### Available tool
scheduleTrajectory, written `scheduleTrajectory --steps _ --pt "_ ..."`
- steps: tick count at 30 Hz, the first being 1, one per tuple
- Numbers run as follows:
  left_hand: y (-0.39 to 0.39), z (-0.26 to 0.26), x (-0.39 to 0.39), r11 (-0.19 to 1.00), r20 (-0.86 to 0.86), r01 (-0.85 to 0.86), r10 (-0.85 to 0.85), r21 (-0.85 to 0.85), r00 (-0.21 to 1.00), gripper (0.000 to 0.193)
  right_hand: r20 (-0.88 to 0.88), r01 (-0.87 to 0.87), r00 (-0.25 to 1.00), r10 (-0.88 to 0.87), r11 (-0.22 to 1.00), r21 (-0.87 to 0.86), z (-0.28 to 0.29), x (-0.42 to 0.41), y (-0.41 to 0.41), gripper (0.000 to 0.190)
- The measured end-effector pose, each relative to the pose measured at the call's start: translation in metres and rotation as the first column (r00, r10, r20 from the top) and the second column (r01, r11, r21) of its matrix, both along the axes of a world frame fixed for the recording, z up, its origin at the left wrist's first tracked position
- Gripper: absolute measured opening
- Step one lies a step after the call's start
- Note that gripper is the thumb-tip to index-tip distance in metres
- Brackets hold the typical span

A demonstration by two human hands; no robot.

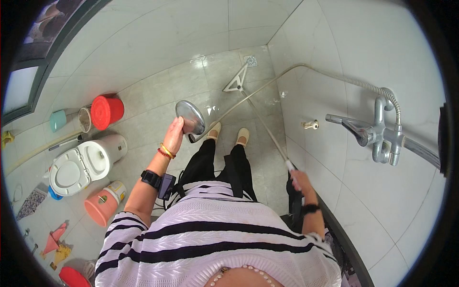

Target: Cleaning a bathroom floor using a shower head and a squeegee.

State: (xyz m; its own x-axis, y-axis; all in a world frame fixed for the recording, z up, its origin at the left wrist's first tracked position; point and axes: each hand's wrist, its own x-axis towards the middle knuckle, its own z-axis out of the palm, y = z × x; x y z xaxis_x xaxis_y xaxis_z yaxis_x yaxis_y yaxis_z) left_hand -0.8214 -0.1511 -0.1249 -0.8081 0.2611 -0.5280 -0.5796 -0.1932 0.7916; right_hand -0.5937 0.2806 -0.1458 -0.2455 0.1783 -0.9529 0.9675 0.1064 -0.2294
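Observation:
My left hand [174, 136] grips a round chrome shower head [190, 116], whose metal hose [261, 87] arches across to the wall mixer tap [382, 132]. In my right hand [301, 181] is the white grip of a long pole [267, 127]. At the pole's far end a triangular white floor squeegee [237, 81] rests on the grey tiled floor, with one tip at the metal floor drain [250, 60]. Wet patches shine on the tiles beside it. The hose crosses above the pole.
A white toilet [94, 161] with its lid up stands left, near a red bucket [107, 112] and a pink bin [101, 206]. A small angle valve [310, 124] juts from the right wall. My shoes [242, 137] stand on the floor below the hose.

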Motion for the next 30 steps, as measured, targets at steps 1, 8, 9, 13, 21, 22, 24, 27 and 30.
scheduleTrajectory --steps 1,8,9,13,21,22,24,27,30 --pt "-0.003 -0.006 0.001 1.000 0.000 0.003 -0.003 0.003 1.000 0.029 -0.007 -0.002 1.000 0.002 0.999 0.036 0.010 0.022 -0.014 0.034" --pt "0.002 -0.007 -0.001 0.991 0.042 0.126 -0.124 -0.055 0.991 0.027 -0.030 0.110 0.994 -0.108 0.992 0.058 0.051 0.152 -0.096 0.039" --pt "0.004 -0.005 0.000 0.986 0.051 0.138 -0.133 -0.097 0.990 0.027 0.021 0.151 0.988 -0.153 0.986 0.073 0.047 0.154 -0.104 0.040" --pt "0.008 -0.004 -0.001 0.990 0.064 0.109 -0.103 -0.092 0.993 0.027 0.007 0.157 0.988 -0.157 0.988 0.003 -0.015 0.136 -0.091 0.043" --pt "0.017 0.004 -0.001 0.993 0.035 0.117 -0.116 -0.028 0.993 0.030 -0.151 0.249 0.957 -0.248 0.968 -0.013 -0.082 0.018 -0.078 0.043" --pt "0.019 0.010 -0.004 0.987 0.028 0.152 -0.151 -0.044 0.988 0.031 -0.189 0.219 0.958 -0.214 0.976 0.005 -0.080 0.044 -0.079 0.043" --pt "0.016 0.007 -0.008 0.989 0.006 0.136 -0.136 -0.050 0.991 0.033 -0.119 0.261 0.958 -0.261 0.965 -0.015 -0.060 0.105 -0.082 0.043" --pt "0.016 0.009 -0.010 0.995 0.018 0.075 -0.074 -0.058 0.997 0.035 -0.120 0.189 0.977 -0.179 0.979 0.078 -0.003 0.166 -0.094 0.042" --pt "0.011 0.008 -0.010 0.996 0.036 0.063 -0.060 -0.069 0.998 0.035 0.044 0.309 0.950 -0.310 0.951 0.034 0.000 0.182 -0.089 0.042"
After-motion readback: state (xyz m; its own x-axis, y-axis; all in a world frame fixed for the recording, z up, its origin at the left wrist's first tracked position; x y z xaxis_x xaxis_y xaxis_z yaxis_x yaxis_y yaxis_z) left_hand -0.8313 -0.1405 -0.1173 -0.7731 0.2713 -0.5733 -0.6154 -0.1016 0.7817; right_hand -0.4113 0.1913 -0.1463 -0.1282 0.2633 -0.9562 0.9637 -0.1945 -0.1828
